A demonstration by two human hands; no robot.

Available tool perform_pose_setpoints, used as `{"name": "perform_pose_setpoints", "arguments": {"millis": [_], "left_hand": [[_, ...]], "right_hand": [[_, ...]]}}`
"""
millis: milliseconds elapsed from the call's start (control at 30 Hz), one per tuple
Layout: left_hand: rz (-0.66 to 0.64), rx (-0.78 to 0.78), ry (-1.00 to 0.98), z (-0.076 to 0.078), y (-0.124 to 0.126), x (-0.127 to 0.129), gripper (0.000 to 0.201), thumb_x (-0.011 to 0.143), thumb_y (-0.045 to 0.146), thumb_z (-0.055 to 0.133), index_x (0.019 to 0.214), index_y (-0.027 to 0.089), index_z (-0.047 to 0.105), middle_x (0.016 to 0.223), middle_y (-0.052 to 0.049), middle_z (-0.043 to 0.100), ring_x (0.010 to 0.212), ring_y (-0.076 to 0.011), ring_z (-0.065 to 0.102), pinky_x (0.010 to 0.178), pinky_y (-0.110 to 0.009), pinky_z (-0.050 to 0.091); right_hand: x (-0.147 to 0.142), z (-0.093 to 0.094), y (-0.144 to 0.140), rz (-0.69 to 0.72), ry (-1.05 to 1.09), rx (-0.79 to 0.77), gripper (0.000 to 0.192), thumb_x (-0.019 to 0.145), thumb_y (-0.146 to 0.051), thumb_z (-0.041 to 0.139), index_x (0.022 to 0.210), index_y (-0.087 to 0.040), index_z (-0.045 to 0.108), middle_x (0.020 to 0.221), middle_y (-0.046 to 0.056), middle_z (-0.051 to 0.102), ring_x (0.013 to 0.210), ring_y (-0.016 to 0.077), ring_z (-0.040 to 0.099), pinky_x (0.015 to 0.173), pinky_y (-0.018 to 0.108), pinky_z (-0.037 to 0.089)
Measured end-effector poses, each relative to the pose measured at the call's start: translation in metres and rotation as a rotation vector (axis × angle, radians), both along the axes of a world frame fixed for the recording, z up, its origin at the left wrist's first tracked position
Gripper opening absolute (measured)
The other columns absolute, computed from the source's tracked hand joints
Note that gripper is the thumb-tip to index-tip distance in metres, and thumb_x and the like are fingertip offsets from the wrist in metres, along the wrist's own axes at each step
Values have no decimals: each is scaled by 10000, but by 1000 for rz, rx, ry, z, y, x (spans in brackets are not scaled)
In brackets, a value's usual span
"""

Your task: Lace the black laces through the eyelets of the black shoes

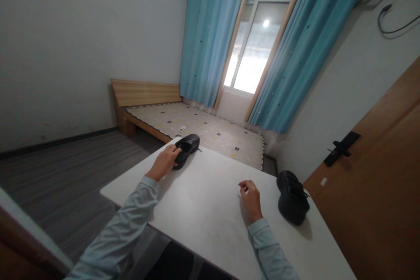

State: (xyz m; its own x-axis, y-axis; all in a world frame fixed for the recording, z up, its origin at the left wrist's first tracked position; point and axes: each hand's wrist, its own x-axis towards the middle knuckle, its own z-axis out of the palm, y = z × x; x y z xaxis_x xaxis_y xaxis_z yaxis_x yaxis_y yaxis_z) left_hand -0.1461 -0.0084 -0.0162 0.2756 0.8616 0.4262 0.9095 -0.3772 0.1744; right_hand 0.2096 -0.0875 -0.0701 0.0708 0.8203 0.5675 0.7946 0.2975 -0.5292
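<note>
A black lace-up shoe lies at the far left corner of the white table. My left hand grips it at the heel end, with fingers at the shoe's opening and the thumb by the near side. My right hand is over the right half of the table, its fingers loosely bent and a little apart, with nothing seen in them. To the right of that hand, apart from it, another black shoe rests near the table's right edge.
Beyond the table stands a bed with a patterned mattress and a wooden headboard; a small white object lies on it. Blue curtains frame the window. A wooden door with a black handle is at right.
</note>
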Motion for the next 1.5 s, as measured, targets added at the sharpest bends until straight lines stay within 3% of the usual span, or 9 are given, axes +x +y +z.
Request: {"name": "perform_pose_setpoints", "arguments": {"millis": [133, 267, 467, 633, 800, 1000, 1167, 1367, 1500], "left_hand": [[16, 22, 20, 4, -2, 3, 501, 633, 33, 658, 1085, 197, 516, 1100, -84, 514, 1143, -252, 433, 957, -361, 392], [-32, 124, -20, 23, -10, 18, 495, 671, 84, 666, 1127, 191, 504, 1095, -93, 529, 1144, -263, 437, 986, -388, 363], [-250, 259, -70, 67, -39, 63, 232, 832, 235, 547, 1057, 176, 536, 1044, -80, 579, 1024, -221, 525, 900, -356, 430], [-384, 278, -124, 80, -56, 109, 168, 889, 233, 454, 1024, 185, 541, 991, -47, 618, 916, -167, 585, 815, -287, 460], [-464, 233, -81, 66, -55, 144, 150, 878, 214, 462, 994, 193, 553, 940, -36, 630, 862, -161, 598, 749, -265, 468], [-575, 54, -49, 18, -39, 164, 169, 859, 170, 455, 978, 199, 572, 945, -27, 638, 810, -129, 608, 705, -218, 461], [-560, -81, -15, -16, -27, 169, 185, 843, 164, 462, 970, 211, 587, 949, -18, 646, 819, -137, 615, 703, -216, 463], [-584, -156, 21, -27, -24, 167, 214, 840, 176, 454, 1004, 226, 581, 970, -18, 642, 802, -138, 617, 701, -224, 467], [-599, -201, 27, -30, -25, 165, 230, 837, 174, 445, 1008, 229, 588, 977, -19, 644, 805, -139, 621, 714, -225, 465]], "right_hand": [[-1, 0, 1, -1, 5, -6, 165, 719, -112, 441, 753, -173, 591, 728, 38, 579, 638, 173, 536, 636, 303, 428], [0, 0, 2, 5, 5, -5, 157, 699, -110, 455, 742, -173, 592, 711, 33, 577, 623, 167, 529, 622, 292, 422], [2, 2, 3, -3, -12, -4, 157, 689, -109, 455, 740, -163, 592, 708, 27, 571, 624, 154, 521, 616, 274, 415], [4, 4, 4, -22, -19, -12, 159, 685, -105, 454, 742, -161, 592, 712, 26, 568, 623, 152, 516, 619, 270, 409], [4, 8, 3, -19, -36, 7, 159, 690, -97, 453, 742, -165, 587, 708, 16, 556, 621, 149, 510, 621, 269, 404], [2, 11, 3, -22, -57, 12, 146, 711, -102, 457, 744, -165, 584, 716, 15, 552, 619, 148, 509, 622, 272, 399], [8, 14, 5, -39, -79, 11, 141, 728, -110, 455, 756, -164, 583, 732, 20, 548, 630, 151, 511, 636, 278, 403], [17, 22, 5, -105, -132, 62, 142, 755, -134, 451, 768, -163, 589, 753, 28, 554, 639, 150, 514, 642, 273, 400], [24, 36, -1, -289, -350, 90, 159, 789, -143, 459, 829, -158, 611, 826, 59, 587, 782, 194, 527, 706, 301, 374]]}}
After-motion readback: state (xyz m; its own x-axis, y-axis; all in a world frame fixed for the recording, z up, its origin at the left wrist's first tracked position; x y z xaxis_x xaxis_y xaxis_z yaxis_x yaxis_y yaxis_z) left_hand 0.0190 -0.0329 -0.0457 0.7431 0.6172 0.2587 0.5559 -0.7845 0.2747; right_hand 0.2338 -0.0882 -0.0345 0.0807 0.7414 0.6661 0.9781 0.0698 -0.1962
